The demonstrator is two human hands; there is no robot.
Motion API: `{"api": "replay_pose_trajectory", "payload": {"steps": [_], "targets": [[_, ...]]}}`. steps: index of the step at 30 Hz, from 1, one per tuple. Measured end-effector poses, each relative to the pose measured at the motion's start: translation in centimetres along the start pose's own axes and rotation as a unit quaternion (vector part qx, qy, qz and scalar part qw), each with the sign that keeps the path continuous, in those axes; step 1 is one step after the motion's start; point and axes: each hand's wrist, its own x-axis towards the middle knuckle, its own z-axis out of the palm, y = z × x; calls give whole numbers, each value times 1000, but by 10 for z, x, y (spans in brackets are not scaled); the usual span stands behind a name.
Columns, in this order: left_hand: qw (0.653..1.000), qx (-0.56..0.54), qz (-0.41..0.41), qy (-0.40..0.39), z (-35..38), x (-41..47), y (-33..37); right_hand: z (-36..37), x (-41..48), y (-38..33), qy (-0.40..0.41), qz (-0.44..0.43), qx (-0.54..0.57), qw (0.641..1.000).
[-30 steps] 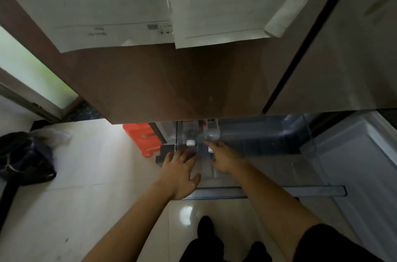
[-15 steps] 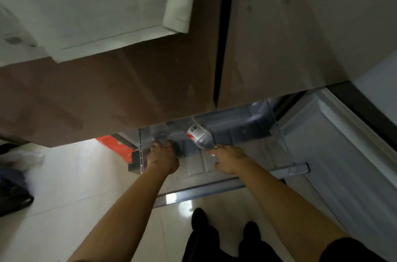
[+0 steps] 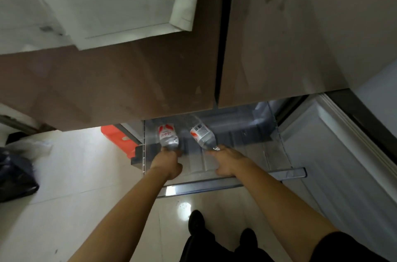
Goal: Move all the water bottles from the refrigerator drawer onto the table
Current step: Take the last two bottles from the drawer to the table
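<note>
- The left bottle, clear plastic with a red and white label, lay within the outline of the pulled-out drawer, near its left wall, its base pointing away towards the refrigerator.
- The left hand gripped this bottle by its neck end; its fingers were curled round the neck and mostly hidden behind the back of the hand.
- The right bottle, of the same kind, sat just beside the first and apart from it, tilted so that its base leaned up and to the left.
- The right hand held that bottle at its cap end, with the fingers clamped on the neck and a bit of red cap showing at the fingertips.
- Whether either bottle's base touched the drawer bottom could not be told.
- The drawer was clear plastic with a pale front bar, and stuck out below the two brown refrigerator doors.
- White papers hung on the left door.
- An open white lower door stood to the right of the drawer.
- On the pale tiled floor an orange object lay just left of the drawer, and a black bag sat well apart at the far left.
- Two dark shoes showed below the drawer's front bar.
</note>
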Motion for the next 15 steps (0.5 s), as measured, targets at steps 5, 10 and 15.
{"api": "replay_pose_trajectory", "payload": {"steps": [5, 10, 15], "targets": [[989, 32, 5, 141, -11, -34, 1, -11, -12, 0, 83, -41, -10, 996], [945, -51, -15, 321, -44, -67, 17, -32, -34, -10, 271, -89, 24, 958], [909, -190, 21, 369, -58, -87, 27, -49, -66, -10, 319, -86, 79, 940]]}}
